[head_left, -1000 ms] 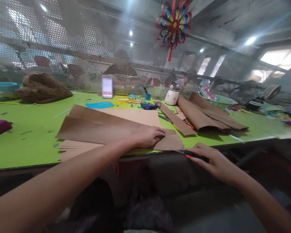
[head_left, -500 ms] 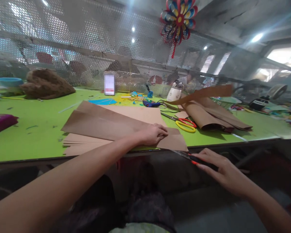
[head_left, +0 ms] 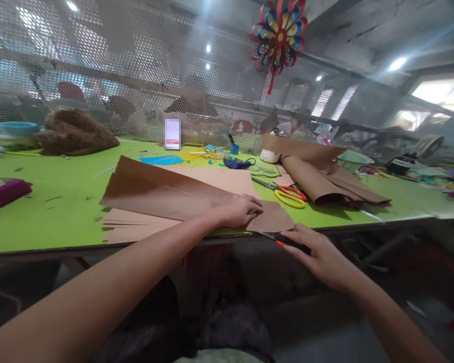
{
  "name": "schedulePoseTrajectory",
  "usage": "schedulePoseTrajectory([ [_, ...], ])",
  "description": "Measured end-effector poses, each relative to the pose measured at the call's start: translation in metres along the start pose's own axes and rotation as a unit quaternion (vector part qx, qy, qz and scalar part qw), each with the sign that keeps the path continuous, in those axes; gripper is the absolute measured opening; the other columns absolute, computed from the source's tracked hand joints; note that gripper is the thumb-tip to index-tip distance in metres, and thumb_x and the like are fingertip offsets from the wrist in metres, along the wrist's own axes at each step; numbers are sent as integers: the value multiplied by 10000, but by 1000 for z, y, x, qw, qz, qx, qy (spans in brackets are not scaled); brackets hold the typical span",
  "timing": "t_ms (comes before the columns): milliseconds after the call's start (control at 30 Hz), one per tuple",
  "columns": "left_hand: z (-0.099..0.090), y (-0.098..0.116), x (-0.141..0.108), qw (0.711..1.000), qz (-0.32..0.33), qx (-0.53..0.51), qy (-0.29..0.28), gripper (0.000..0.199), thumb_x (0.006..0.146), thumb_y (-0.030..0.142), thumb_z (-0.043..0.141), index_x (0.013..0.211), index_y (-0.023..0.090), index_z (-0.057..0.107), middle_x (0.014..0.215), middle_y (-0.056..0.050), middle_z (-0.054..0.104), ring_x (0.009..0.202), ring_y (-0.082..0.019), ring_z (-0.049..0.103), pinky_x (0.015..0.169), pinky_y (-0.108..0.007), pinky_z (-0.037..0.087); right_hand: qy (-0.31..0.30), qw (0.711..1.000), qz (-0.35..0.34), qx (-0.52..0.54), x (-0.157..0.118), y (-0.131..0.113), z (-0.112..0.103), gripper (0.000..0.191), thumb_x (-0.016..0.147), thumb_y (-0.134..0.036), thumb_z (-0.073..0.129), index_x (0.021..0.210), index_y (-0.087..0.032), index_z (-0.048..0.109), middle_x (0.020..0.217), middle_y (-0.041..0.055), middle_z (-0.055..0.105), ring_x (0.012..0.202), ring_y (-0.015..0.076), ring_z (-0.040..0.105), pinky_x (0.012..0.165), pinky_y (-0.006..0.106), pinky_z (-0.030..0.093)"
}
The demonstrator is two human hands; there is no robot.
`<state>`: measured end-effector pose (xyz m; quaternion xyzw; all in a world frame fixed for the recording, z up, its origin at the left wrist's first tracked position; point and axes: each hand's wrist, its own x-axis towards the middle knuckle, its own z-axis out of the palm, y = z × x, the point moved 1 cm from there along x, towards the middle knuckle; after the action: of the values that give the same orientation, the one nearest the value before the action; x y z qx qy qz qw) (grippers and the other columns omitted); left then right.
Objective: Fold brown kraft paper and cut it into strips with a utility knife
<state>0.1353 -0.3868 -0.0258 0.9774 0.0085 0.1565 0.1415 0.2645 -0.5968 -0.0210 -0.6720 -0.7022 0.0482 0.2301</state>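
A folded sheet of brown paper (head_left: 159, 194) lies at the table's front edge, its upper left part lifted a little. My left hand (head_left: 242, 209) presses down on it near its right end, fingers curled. My right hand (head_left: 316, 249) is closed around the black handle of a utility knife (head_left: 295, 244), which has a red part. Its blade points left and meets the paper's lower right edge, just past the table edge. Several cut layers of lighter brown paper (head_left: 136, 233) lie under the folded sheet.
On the green table (head_left: 64, 186) are scissors (head_left: 287, 194) with red and yellow handles, a blue glue gun (head_left: 236, 164) and a phone (head_left: 172, 133). Curled brown paper (head_left: 314, 176) lies at right, partly hiding a white kettle (head_left: 269, 155). Crumpled brown material (head_left: 75, 133) sits back left.
My right hand has moved left with the utility knife along the paper's edge. My left hand has stayed in place. The curled paper's raised flap at right has shifted across the kettle.
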Motion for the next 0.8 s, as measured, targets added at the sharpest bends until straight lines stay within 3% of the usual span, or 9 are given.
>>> schedulePoseTrajectory([
  [267,1,-1,1,1000,-1,-10,4,265,905,189,491,1081,164,688,1216,-87,634,1137,-214,551,999,-321,405,-5,1000,-3,28,4,-15,3,284,927,-276,466,1156,-223,626,1144,96,625,1101,231,563,977,408,451],
  [400,4,-3,1,1000,-5,-20,17,263,901,188,491,1066,159,694,1204,-98,640,1132,-230,552,984,-350,413,-7,999,-6,39,6,-17,4,281,923,-295,474,1140,-218,635,1126,96,627,1080,229,571,960,391,460],
  [600,9,-4,2,999,2,-42,29,248,868,146,503,990,188,715,1102,-85,685,1008,-176,614,913,-281,451,-11,998,6,59,11,-24,9,287,923,-307,481,1149,-218,633,1145,99,606,1084,230,561,953,374,446],
  [800,4,-4,-2,998,-29,-38,49,226,808,125,572,981,139,717,1083,-103,677,1065,-202,586,976,-288,415,-27,996,5,81,19,-34,12,277,914,-251,504,1160,-218,628,1156,82,584,1099,209,531,964,340,422],
])
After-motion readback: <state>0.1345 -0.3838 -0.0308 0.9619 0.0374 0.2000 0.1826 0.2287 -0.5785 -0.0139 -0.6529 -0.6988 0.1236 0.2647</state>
